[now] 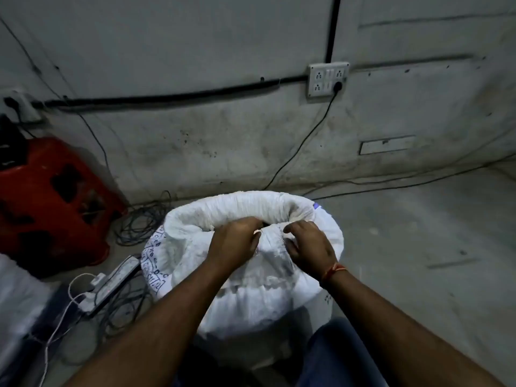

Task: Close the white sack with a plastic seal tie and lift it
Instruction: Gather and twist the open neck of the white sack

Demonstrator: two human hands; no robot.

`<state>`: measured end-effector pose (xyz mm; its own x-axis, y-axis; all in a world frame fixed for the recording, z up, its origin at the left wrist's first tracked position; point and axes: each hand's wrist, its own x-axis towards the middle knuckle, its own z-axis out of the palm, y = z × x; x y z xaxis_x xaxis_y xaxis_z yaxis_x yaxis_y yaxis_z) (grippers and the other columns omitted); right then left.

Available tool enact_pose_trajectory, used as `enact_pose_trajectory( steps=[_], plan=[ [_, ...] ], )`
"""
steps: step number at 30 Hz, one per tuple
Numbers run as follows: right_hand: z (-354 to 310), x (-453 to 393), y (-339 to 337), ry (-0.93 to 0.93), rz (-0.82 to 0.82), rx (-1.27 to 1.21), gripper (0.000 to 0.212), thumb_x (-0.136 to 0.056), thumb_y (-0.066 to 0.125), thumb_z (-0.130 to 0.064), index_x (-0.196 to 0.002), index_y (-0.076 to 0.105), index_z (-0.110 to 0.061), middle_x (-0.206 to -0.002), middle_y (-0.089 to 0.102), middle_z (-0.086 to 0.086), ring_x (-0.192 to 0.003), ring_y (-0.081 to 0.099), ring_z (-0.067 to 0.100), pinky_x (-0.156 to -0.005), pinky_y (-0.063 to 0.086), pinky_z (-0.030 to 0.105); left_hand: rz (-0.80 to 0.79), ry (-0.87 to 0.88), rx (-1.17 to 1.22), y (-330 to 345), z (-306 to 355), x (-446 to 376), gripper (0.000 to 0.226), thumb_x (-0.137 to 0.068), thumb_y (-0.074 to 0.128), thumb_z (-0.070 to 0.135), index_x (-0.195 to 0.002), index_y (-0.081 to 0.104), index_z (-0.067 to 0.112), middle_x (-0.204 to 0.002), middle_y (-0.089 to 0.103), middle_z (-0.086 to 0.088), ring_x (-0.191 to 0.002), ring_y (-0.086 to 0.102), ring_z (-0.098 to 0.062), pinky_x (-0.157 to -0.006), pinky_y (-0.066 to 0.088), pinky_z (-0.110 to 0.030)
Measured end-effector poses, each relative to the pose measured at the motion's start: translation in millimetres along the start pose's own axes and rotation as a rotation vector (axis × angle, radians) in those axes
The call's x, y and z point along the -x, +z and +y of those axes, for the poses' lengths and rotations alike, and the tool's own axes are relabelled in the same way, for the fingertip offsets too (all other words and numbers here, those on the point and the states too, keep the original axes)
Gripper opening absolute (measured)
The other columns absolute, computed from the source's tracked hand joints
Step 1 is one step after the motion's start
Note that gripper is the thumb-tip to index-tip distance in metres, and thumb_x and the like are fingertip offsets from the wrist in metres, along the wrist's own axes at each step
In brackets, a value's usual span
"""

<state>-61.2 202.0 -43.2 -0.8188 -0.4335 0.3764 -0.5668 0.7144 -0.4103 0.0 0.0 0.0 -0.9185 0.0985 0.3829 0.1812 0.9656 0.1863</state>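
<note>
The white sack (251, 300) stands upright on the floor in front of me, with blue handwriting on its left side. Its top rim is rolled outward into a thick collar and the mouth is open at the far side. My left hand (236, 244) and my right hand (308, 245) both pinch the near part of the rolled rim, bunching the fabric between them. A red thread band circles my right wrist. I see no plastic seal tie.
A red plastic crate (53, 199) lies tilted at the left by the wall. A power strip (111, 283) with a white charger and tangled black cables (139, 222) lies left of the sack. A wall socket panel (328, 78) has a cable trailing down behind the sack.
</note>
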Motion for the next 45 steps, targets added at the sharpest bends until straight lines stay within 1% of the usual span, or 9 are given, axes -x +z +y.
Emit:
enact_pose_trajectory(
  steps=[6, 12, 18, 26, 31, 35, 39, 41, 45],
  plan=[
    [19.9, -2.3, 51.5, -0.035, -0.208, 0.078, 0.018, -0.078, 0.057, -0.033, -0.088, 0.055, -0.018, -0.092, 0.056, 0.006, -0.084, 0.056, 0.031, -0.068, 0.049, 0.045, -0.221, -0.004, 0.144, 70.4, -32.9, -7.3, 0.024, -0.088, 0.057, 0.030, -0.108, 0.068, 0.022, -0.117, 0.063, 0.004, -0.101, 0.066, -0.018, -0.080, 0.056, -0.034],
    [37.3, 1.6, 93.1, -0.037, -0.492, 0.288, 0.070, -0.058, 0.074, -0.055, -0.118, 0.053, -0.025, -0.126, 0.054, 0.005, -0.109, 0.054, 0.031, -0.087, 0.044, 0.044, -0.519, -0.023, 0.111, 127.9, -57.6, 1.6, 0.060, -0.090, 0.056, 0.048, -0.138, 0.059, 0.013, -0.155, 0.043, -0.017, -0.139, 0.047, -0.033, -0.112, 0.044, -0.041],
    [52.0, 5.2, 109.2, -0.021, -0.677, 0.228, 0.095, -0.064, 0.072, -0.045, -0.148, 0.033, -0.025, -0.148, 0.045, 0.010, -0.133, 0.044, 0.036, -0.106, 0.040, 0.049, -0.571, -0.075, 0.138, 161.5, -67.4, 12.2, 0.083, -0.078, 0.037, 0.063, -0.136, 0.060, 0.008, -0.152, 0.045, -0.028, -0.142, 0.044, -0.043, -0.116, 0.036, -0.047],
    [42.6, -0.2, 84.0, -0.115, -0.341, 0.153, 0.024, -0.079, 0.052, -0.026, -0.100, 0.059, -0.019, -0.094, 0.065, 0.009, -0.083, 0.066, 0.035, -0.070, 0.050, 0.043, -0.655, -0.083, 0.107, 143.5, -51.0, 9.7, 0.121, -0.065, 0.042, 0.088, -0.161, 0.014, 0.019, -0.170, 0.014, -0.006, -0.157, 0.013, -0.022, -0.125, 0.014, -0.055],
    [25.2, -2.9, 42.1, -0.103, -0.074, -0.024, 0.041, -0.079, 0.038, -0.009, -0.111, 0.063, -0.013, -0.100, 0.065, 0.009, -0.079, 0.064, 0.034, -0.063, 0.053, 0.043, -0.412, -0.053, 0.080, 107.9, -29.9, 1.6, 0.086, -0.083, 0.061, 0.036, -0.158, 0.023, 0.023, -0.164, 0.027, 0.000, -0.148, 0.036, -0.019, -0.120, 0.025, -0.059],
    [21.4, -2.2, 11.8, -0.103, 0.019, -0.050, 0.035, -0.080, 0.043, -0.010, -0.108, 0.065, -0.016, -0.096, 0.065, 0.004, -0.082, 0.065, 0.030, -0.063, 0.052, 0.044, -0.192, -0.002, 0.069, 78.5, -22.4, -5.2, 0.074, -0.077, 0.059, 0.039, -0.149, 0.042, 0.029, -0.153, 0.042, 0.002, -0.136, 0.050, -0.016, -0.114, 0.031, -0.062],
    [9.6, 1.6, -13.4, -0.061, 0.087, -0.169, 0.044, -0.083, 0.043, -0.015, -0.123, 0.062, -0.011, -0.115, 0.070, 0.006, -0.105, 0.065, 0.021, -0.090, 0.052, 0.032, -0.068, 0.053, 0.098, 44.3, -4.9, -11.2, 0.067, -0.078, 0.058, 0.045, -0.143, 0.049, 0.032, -0.139, 0.054, 0.006, -0.124, 0.057, -0.014, -0.111, 0.036, -0.057],
    [2.1, 1.6, -27.5, -0.064, 0.051, -0.214, 0.039, -0.082, 0.047, -0.009, -0.117, 0.064, -0.011, -0.111, 0.072, 0.004, -0.102, 0.065, 0.019, -0.087, 0.050, 0.026, -0.059, 0.052, 0.154, 30.6, 5.1, -13.6, 0.058, -0.081, 0.055, 0.049, -0.137, 0.055, 0.033, -0.130, 0.062, 0.010, -0.118, 0.061, -0.013, -0.112, 0.035, -0.055],
    [-5.7, -3.5, -52.3, -0.151, -0.032, -0.064, 0.038, -0.073, 0.035, -0.018, -0.082, 0.071, -0.013, -0.082, 0.070, 0.005, -0.082, 0.062, 0.033, -0.069, 0.054, 0.043, -0.116, 0.090, 0.356, 5.3, 10.7, -19.4, 0.037, -0.080, 0.055, 0.027, -0.113, 0.071, 0.025, -0.111, 0.075, 0.007, -0.102, 0.069, -0.015, -0.094, 0.053, -0.038]
  ],
)
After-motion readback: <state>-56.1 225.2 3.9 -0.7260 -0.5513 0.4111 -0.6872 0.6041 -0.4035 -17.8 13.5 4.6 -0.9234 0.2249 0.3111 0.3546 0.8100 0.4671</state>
